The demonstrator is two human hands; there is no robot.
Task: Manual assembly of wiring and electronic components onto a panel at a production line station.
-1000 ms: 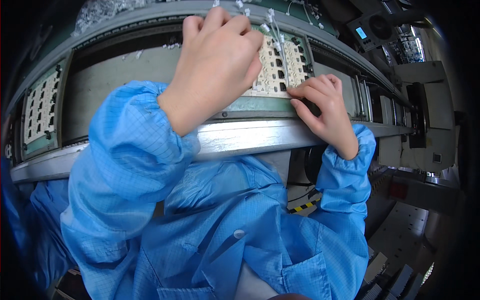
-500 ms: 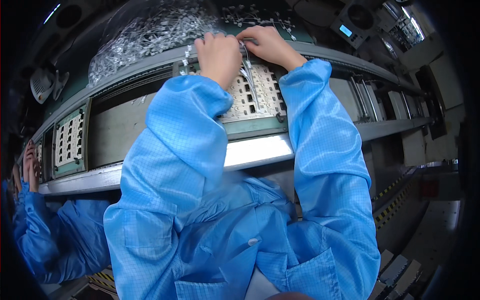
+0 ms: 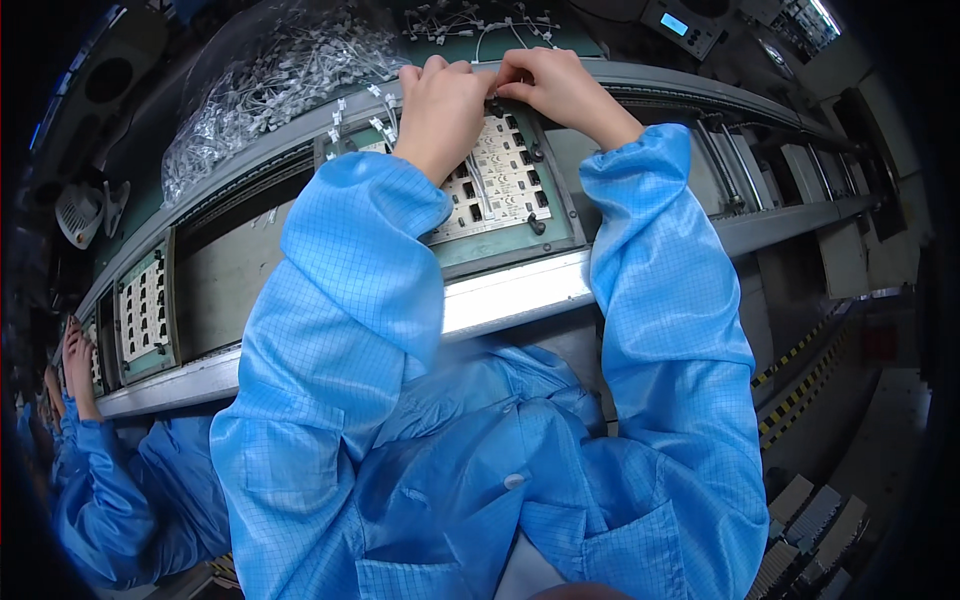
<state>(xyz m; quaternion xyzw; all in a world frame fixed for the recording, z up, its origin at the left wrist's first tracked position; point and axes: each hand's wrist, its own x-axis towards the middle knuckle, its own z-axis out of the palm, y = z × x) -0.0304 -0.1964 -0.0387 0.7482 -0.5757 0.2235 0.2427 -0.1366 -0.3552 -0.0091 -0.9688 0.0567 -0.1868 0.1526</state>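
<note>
A: Pinching together at top centre, my left hand [image 3: 440, 110] and right hand [image 3: 555, 85] clamp a small white connector [image 3: 492, 100] above the circuit panel [image 3: 495, 185].

B: I'd worry it slips or seats crooked; fingertips crowd it.

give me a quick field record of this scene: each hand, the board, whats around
left hand: over the far edge of the panel, fingers curled, meeting the right hand
right hand: fingertips pinching a small part, too small to identify
circuit board panel: pale, lying in a green carrier on the conveyor rail
clear bag of small white parts: behind the rail, to the left
second carrier: further left on the line
co-worker's hand: far left edge
</note>
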